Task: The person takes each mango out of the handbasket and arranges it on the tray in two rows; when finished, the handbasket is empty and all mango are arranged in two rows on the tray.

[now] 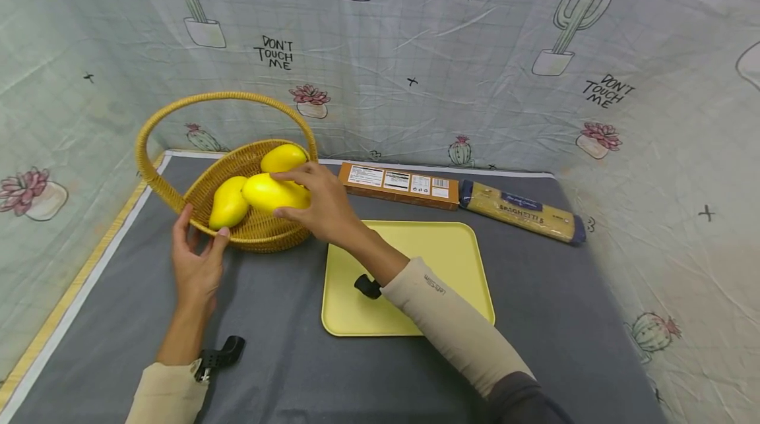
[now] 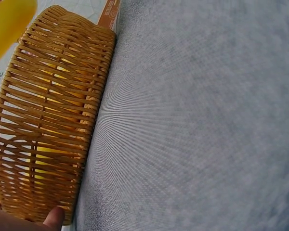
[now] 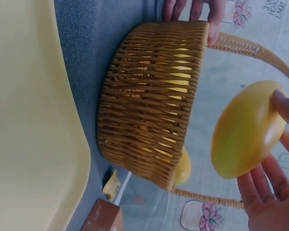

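Observation:
My right hand [image 1: 320, 203] pinches a yellow mango [image 1: 273, 193] between thumb and fingers. In the right wrist view this mango [image 3: 248, 130] hangs clear of the basket's rim. Below it stands a woven wicker basket [image 1: 270, 243] with a tall hoop handle. Two more mangoes lie inside, one at the left [image 1: 228, 203] and one at the back right [image 1: 284, 157]. My left hand [image 1: 198, 266] grips the basket's near-left rim, thumb and fingers on either side. Yellow shows through the weave of the basket [image 2: 50, 106] in the left wrist view.
Right of the basket lies a pale yellow tray [image 1: 415, 233], partly under my right forearm. Behind it are a brown box [image 1: 398, 185] and a spaghetti packet [image 1: 522, 212], end to end along the back edge. A patterned cloth [image 1: 386, 48] hangs behind the grey table.

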Motion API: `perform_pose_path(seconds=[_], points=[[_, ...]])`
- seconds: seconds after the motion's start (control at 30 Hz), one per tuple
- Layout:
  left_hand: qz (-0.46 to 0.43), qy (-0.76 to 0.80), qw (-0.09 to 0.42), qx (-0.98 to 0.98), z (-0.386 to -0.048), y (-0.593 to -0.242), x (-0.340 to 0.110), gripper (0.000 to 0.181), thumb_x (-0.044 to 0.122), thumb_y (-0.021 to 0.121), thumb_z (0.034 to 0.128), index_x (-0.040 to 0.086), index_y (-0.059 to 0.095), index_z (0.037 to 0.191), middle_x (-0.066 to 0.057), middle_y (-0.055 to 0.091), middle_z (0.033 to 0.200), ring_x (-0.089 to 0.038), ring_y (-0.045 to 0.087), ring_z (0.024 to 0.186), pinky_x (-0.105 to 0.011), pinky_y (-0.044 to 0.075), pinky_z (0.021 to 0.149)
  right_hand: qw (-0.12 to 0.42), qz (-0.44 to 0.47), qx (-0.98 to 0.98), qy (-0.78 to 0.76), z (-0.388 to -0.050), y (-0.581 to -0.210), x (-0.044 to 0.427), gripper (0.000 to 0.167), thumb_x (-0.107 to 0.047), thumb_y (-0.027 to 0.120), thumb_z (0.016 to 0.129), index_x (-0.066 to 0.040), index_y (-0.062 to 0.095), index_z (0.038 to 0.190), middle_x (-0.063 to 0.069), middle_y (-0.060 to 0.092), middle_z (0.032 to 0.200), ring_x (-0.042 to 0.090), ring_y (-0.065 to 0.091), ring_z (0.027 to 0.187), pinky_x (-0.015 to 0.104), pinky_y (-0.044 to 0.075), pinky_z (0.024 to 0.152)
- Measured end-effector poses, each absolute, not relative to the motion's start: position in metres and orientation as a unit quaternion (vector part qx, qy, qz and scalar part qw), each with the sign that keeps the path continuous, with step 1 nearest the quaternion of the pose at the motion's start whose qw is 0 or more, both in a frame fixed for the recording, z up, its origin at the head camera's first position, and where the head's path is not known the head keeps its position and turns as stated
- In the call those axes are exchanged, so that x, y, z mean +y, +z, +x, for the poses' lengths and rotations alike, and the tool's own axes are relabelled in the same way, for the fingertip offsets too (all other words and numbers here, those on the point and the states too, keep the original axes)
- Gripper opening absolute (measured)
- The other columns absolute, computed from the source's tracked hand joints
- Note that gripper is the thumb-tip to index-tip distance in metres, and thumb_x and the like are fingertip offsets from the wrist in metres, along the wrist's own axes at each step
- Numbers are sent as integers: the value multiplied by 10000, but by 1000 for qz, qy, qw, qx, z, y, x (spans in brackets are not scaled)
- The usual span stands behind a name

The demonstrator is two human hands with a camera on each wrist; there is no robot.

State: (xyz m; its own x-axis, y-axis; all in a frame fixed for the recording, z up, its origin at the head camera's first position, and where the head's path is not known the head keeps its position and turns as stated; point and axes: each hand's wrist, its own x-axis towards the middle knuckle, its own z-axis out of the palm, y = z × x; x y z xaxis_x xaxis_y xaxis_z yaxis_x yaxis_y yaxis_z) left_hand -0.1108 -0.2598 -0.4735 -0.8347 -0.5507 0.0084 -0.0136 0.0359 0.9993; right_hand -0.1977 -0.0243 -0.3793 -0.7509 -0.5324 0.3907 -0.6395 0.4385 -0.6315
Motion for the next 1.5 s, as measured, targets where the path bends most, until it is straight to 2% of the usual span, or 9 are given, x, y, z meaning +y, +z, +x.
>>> perform_pose_path(seconds=[0.5,0.73,1.1,1.3,1.5], points=[[203,-666,204,-688,-111,-474,-261,787,104,689,1020,360,314,1663,94,154,1774,-212,192,1645,-504,213,1345,87,336,-837,424,-186,-379,21,568,-261,901,869,-202,711,1402,10,663,1298,185,592,1264,349,529,1062],[201,-666,207,-687,-111,-474,-261,790,96,691,1016,350,318,1663,82,160,1772,-223,201,1640,-501,212,1346,94,319,-848,414,-185,-386,45,580,-267,923,841,-210,725,1383,17,672,1260,176,600,1167,338,559,982],[203,-662,207,-691,-110,-475,-261,786,108,689,1019,355,314,1664,78,160,1771,-232,198,1640,-505,213,1345,87,300,-856,411,-184,-399,75,595,-256,938,825,-213,729,1380,13,698,1266,189,631,1182,369,584,1001],[202,-663,209,-690,-110,-475,-261,790,109,696,1016,353,315,1664,79,165,1770,-238,196,1643,-504,212,1345,66,281,-874,391,-186,-408,87,589,-263,936,829,-224,728,1378,18,707,1277,207,631,1128,417,582,949],[200,-662,205,-693,-110,-475,-261,802,112,702,1013,365,307,1664,79,177,1768,-235,196,1644,-510,213,1344,25,266,-885,381,-189,-419,94,572,-242,930,837,-223,731,1373,17,702,1285,217,645,1145,388,595,988]])
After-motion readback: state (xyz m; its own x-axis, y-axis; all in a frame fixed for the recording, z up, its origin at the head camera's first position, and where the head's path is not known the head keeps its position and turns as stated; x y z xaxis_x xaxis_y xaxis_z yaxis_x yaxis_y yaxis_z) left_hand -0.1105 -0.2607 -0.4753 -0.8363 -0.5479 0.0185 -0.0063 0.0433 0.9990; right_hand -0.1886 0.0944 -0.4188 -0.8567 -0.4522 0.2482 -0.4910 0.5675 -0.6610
